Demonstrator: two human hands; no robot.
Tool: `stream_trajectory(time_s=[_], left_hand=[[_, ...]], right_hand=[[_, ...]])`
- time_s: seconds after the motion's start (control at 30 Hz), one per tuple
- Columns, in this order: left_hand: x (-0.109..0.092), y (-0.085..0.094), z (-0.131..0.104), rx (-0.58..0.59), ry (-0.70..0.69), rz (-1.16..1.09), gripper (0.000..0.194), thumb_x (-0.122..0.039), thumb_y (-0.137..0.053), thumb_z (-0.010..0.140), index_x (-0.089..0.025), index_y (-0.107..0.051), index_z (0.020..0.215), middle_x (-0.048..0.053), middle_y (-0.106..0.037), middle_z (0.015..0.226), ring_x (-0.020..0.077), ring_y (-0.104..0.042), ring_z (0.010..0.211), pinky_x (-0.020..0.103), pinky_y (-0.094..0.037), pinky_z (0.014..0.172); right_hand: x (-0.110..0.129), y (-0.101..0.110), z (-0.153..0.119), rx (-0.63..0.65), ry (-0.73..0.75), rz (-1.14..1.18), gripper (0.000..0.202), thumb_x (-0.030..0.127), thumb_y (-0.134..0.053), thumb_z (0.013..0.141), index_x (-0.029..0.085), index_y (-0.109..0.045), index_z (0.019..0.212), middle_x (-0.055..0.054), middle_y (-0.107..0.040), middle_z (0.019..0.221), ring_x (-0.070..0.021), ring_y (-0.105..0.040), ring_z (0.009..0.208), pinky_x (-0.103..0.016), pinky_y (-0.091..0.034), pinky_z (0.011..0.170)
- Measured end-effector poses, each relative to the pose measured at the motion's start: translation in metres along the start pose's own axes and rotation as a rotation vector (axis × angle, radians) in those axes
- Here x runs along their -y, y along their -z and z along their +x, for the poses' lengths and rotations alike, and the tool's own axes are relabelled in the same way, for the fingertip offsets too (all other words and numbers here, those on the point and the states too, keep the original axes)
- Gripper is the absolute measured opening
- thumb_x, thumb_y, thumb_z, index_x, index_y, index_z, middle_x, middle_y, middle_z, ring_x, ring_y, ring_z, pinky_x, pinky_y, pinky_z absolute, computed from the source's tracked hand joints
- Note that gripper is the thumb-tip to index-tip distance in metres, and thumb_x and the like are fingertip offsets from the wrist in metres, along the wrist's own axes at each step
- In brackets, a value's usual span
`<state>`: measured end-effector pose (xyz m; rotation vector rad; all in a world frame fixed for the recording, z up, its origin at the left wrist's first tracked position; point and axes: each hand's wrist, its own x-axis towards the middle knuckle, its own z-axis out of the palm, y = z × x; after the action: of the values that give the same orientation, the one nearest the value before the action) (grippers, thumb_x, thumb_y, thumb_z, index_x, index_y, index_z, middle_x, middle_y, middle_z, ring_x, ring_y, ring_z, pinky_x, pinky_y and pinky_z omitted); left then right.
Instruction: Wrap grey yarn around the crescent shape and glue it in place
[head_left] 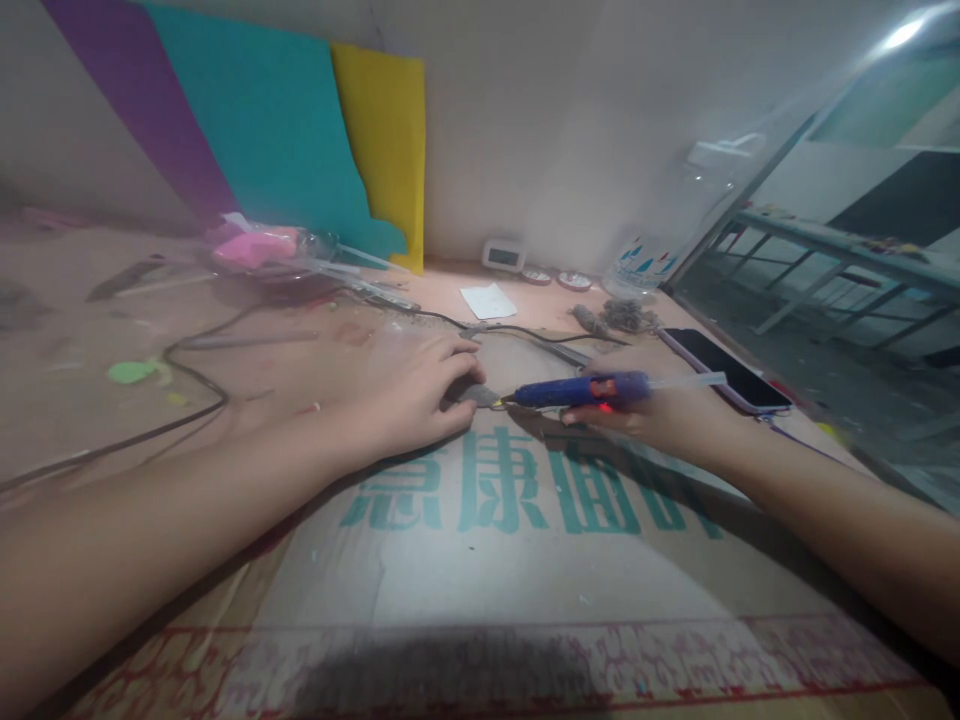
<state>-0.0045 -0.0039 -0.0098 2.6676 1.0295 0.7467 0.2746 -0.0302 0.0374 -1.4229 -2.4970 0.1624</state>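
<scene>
In my right hand (637,415) is a blue hot glue gun (555,390), lying nearly level with its nozzle toward the left. A clear glue stick (690,380) pokes out of its rear, and a small red light glows on its side. My left hand (424,395) rests on the printed cardboard sheet (450,590), thumb and fingers closed around a small grey piece (480,397). The nozzle tip meets or nearly meets this piece; its exact kind is too blurred to make out.
A phone (724,370) lies right of my right hand. Behind are a dark cord (517,328), white paper (489,300), a small digital display (504,256), grey fuzzy clumps (630,316) and a plastic bottle (641,265). Coloured sheets (262,130) lean on the wall.
</scene>
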Motion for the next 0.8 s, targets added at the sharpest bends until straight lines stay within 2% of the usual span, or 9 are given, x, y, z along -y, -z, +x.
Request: stream_trajectory(time_s=[0.27, 0.4, 0.6, 0.8], left_hand=[[0.0, 0.0, 0.0, 0.006, 0.01, -0.012, 0.021, -0.024, -0.056, 0.083, -0.019, -0.061, 0.103, 0.013, -0.054, 0.132, 0.0291, -0.047, 0.13, 0.047, -0.038, 0.109], [0.0, 0.0, 0.0, 0.013, 0.007, -0.008, 0.021, -0.023, -0.056, 0.083, -0.018, -0.061, 0.103, 0.013, -0.055, 0.13, 0.0286, -0.047, 0.13, 0.046, -0.038, 0.11], [0.0, 0.0, 0.0, 0.017, 0.006, 0.007, 0.022, -0.023, -0.056, 0.083, -0.018, -0.06, 0.104, 0.014, -0.054, 0.132, 0.028, -0.047, 0.13, 0.046, -0.039, 0.109], [0.0, 0.0, 0.0, 0.01, 0.007, -0.001, 0.022, -0.023, -0.056, 0.083, -0.019, -0.06, 0.104, 0.014, -0.054, 0.132, 0.0283, -0.047, 0.13, 0.047, -0.039, 0.109]], right_hand=[[-0.002, -0.002, 0.0, -0.006, -0.039, 0.012, 0.045, 0.066, -0.062, 0.08, 0.021, -0.061, 0.075, -0.002, -0.058, 0.063, -0.0164, -0.05, 0.057, -0.03, -0.035, 0.054], [-0.001, -0.002, 0.0, -0.032, -0.071, 0.056, 0.041, 0.063, -0.066, 0.078, 0.023, -0.06, 0.071, -0.001, -0.057, 0.061, -0.0163, -0.049, 0.055, -0.031, -0.033, 0.051], [0.008, 0.004, 0.0, -0.046, 0.005, 0.039, 0.035, 0.056, -0.066, 0.081, 0.023, -0.061, 0.069, -0.001, -0.058, 0.06, -0.0165, -0.051, 0.056, -0.03, -0.033, 0.052], [0.011, 0.004, 0.002, -0.037, 0.026, 0.005, 0.037, 0.057, -0.065, 0.082, 0.022, -0.062, 0.069, -0.003, -0.059, 0.061, -0.0181, -0.051, 0.059, -0.031, -0.033, 0.055]])
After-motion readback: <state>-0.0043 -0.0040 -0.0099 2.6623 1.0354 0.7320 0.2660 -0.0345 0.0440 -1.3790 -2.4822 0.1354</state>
